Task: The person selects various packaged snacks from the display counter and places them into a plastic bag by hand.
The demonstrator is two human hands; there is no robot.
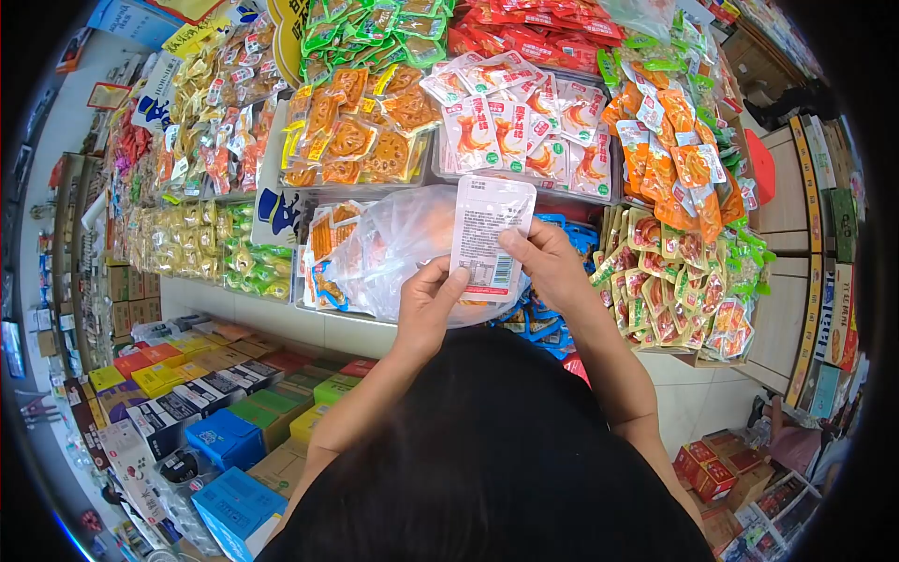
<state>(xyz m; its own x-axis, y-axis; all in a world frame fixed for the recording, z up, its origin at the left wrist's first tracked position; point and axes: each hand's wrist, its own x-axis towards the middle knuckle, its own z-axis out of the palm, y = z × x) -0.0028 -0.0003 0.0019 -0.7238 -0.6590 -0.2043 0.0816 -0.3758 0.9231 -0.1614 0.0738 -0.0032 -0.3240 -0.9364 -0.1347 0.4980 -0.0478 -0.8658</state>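
Centre of the frame: a pale packet [490,211] is already in hand, its printed back showing, and not yet set down. The grip of the left hand [429,302] pinches its lower-left edge; that of the right hand [551,266] pinches its right edge. Beyond lies a translucent bag [379,258]; farther, at upper centre, white-and-red packets [510,122].
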